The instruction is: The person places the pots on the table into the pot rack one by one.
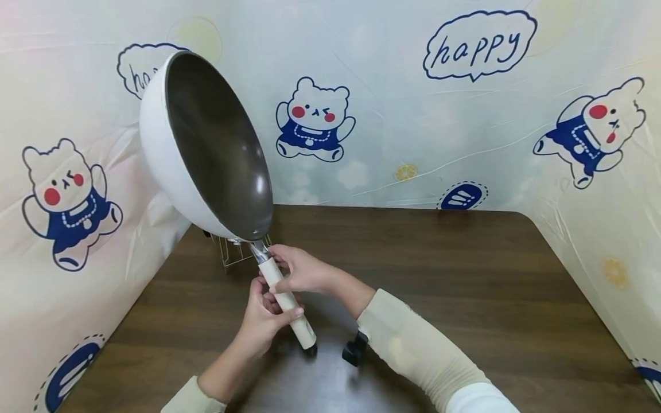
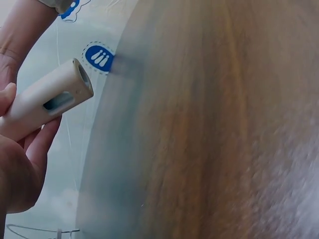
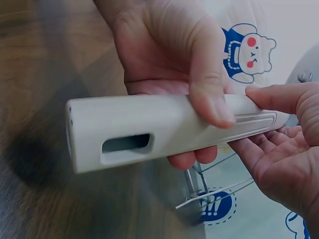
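Observation:
A deep wok (image 1: 217, 143), white outside and dark grey inside, is held tilted up above the table, its opening facing right. Its cream handle (image 1: 294, 312) slopes down toward the front and has a hanging slot near the end, seen in both wrist views. My left hand (image 1: 260, 318) grips the lower half of this handle, with the thumb (image 3: 212, 92) across the top. Closer to the metal neck (image 1: 260, 251), my right hand (image 1: 304, 272) holds the handle between thumb and fingers. In the left wrist view, only part of my left hand (image 2: 22, 172) shows.
Behind and below the wok stands a thin wire rack (image 1: 225, 255), mostly hidden by it. The brown wooden table (image 1: 439, 275) is bordered by a printed curtain (image 1: 387, 143) at the back and sides. A small black device (image 1: 355, 349) hangs at my right wrist.

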Demonstrator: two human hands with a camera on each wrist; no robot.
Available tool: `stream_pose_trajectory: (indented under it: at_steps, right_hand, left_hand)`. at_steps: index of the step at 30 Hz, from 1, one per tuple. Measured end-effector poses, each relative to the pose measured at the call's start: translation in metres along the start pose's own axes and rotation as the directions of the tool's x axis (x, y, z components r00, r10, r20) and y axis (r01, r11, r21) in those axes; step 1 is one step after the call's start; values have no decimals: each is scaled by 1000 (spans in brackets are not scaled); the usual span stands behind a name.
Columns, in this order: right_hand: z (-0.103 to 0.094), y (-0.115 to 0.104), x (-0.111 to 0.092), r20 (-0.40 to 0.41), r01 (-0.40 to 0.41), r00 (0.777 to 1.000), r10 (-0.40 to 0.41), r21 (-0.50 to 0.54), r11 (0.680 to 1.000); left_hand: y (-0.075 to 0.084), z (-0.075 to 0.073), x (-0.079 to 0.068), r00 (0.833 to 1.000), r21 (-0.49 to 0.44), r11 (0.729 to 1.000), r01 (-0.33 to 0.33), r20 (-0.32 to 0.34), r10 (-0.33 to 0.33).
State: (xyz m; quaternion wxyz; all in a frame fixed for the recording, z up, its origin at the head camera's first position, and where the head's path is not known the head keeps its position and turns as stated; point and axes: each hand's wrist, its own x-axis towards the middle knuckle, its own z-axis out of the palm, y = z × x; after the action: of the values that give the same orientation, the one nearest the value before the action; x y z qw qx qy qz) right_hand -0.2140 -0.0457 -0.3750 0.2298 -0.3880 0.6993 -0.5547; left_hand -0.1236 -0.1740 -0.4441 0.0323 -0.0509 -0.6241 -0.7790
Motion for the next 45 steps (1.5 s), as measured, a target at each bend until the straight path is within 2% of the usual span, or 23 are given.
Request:
stream_pose_trajectory:
  at_steps: [8,18,24,31,45]
  right_hand:
    - [-2,-5,12,31,-30,999,31,-9,1000]
    - [-2,4,21,102,-62,994,49,133,989]
    - [-2,10,26,142,-86,988,59,190,978]
    - [-2,16,23,169,-116,983,78,226,967]
    - [-1,32,14,180,-125,980,79,260,957]
  left_hand:
    - [10,-3,5,996,53,999,6,-84,-2]
    - [11,-4,3,985,79,995,62,-165,-48]
    - [8,-4,4,977,114,990,79,-207,-54]
    - [1,-2,3,966,146,978,147,-234,-110]
    - [-11,7,-2,957,165,964,208,-238,-166]
